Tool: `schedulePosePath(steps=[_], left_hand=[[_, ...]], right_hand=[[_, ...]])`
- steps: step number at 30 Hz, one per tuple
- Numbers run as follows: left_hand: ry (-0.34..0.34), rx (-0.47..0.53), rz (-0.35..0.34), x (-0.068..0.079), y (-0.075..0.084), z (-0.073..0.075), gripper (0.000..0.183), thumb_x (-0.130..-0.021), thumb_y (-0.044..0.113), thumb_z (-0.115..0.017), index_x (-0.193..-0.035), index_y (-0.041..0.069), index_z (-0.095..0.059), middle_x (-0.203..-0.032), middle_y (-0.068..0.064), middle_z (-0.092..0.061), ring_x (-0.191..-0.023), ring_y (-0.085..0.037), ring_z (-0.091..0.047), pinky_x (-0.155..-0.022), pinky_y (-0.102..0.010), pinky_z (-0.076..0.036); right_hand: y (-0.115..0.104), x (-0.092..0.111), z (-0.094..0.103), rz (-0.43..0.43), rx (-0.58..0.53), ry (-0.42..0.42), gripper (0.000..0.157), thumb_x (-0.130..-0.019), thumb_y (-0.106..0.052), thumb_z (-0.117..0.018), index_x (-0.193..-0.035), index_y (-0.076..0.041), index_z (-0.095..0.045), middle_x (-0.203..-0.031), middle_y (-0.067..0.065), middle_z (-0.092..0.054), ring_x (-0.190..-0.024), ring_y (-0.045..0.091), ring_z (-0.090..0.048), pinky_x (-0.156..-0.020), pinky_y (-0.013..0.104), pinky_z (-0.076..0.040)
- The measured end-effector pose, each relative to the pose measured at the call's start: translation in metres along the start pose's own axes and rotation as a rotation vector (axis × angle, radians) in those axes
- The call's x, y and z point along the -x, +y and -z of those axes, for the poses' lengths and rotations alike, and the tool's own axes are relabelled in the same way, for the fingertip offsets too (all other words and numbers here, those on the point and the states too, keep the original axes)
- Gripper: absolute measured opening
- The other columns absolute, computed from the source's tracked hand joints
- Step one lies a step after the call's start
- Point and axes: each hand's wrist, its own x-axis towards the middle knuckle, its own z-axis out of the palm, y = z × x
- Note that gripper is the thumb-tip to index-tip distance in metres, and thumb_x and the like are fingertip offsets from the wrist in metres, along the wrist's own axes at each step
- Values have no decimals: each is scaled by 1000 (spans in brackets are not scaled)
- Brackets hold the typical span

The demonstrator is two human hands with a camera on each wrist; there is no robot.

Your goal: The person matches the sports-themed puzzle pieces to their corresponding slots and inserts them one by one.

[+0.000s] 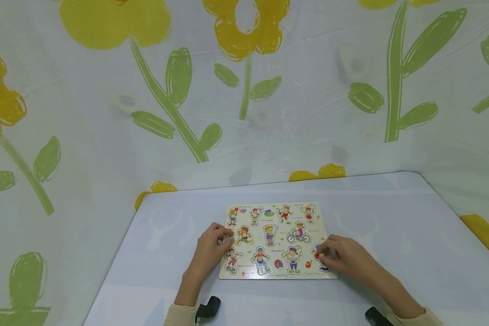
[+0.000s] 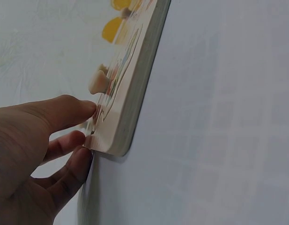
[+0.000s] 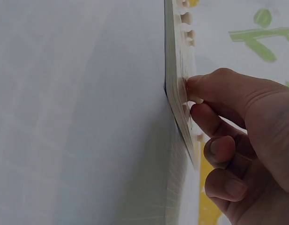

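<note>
A wooden knob puzzle board (image 1: 277, 275) printed with sports figures lies flat on the table, its cutout pieces sitting in place. At its lower right corner my right hand (image 1: 344, 256) pinches the small knob of the table tennis player piece (image 1: 323, 267) between thumb and index finger, partly covering it. In the right wrist view the pale knob (image 3: 196, 100) shows between those fingertips, the other fingers curled loosely below. My left hand (image 1: 212, 246) rests at the board's left edge. In the left wrist view its relaxed thumb and fingertips touch the board near a corner (image 2: 117, 145).
The pale table (image 1: 179, 267) extends around the board, with its far edge against a flower-printed cloth (image 1: 269, 145). A black device (image 1: 208, 308) sits at the left wrist and another (image 1: 376, 316) at the right wrist.
</note>
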Motion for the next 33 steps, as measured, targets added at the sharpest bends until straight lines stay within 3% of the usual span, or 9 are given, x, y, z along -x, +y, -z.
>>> schedulePosePath(steps=[16,23,29,31,33], left_hand=[[-14,1,14,1,0,0,15,-84,18,-76,-98,14,-75,-98,0,-61,-79,-11,-53,-65,-18,-43],[-15,5,9,-1,-1,-2,15,-84,18,-76,-98,13,-75,-97,1,-61,-79,-11,-52,-65,-18,-43],[-11,-6,5,-1,-2,-2,15,-84,19,-76,-98,13,-75,-96,1,-60,-78,-11,-52,-64,-19,-43],[-10,-7,6,-1,-2,-1,15,-84,19,-76,-98,13,-75,-96,2,-60,-78,-11,-52,-65,-19,-43],[-12,-7,4,-1,-2,-1,14,-85,20,-75,-98,14,-75,-96,3,-61,-78,-10,-52,-65,-19,-44]], right_hand=[[-4,-7,6,-111,-43,-116,9,-81,-19,-78,-90,-20,-75,-83,-15,-64,-63,-5,-43,-55,18,-41],[-1,-7,7,-102,-68,-114,7,-83,-19,-77,-89,-18,-75,-83,-13,-65,-62,-4,-44,-55,18,-42],[-1,-14,13,-95,-62,-179,6,-84,-21,-76,-89,-22,-72,-81,-17,-64,-66,-4,-47,-58,18,-43],[-2,-20,18,-88,-35,-152,7,-85,-24,-75,-91,-22,-72,-79,-17,-63,-68,-2,-48,-59,19,-43],[-4,-27,23,-101,-2,-62,13,-85,-27,-75,-95,-19,-72,-81,-12,-64,-68,3,-49,-58,21,-42]])
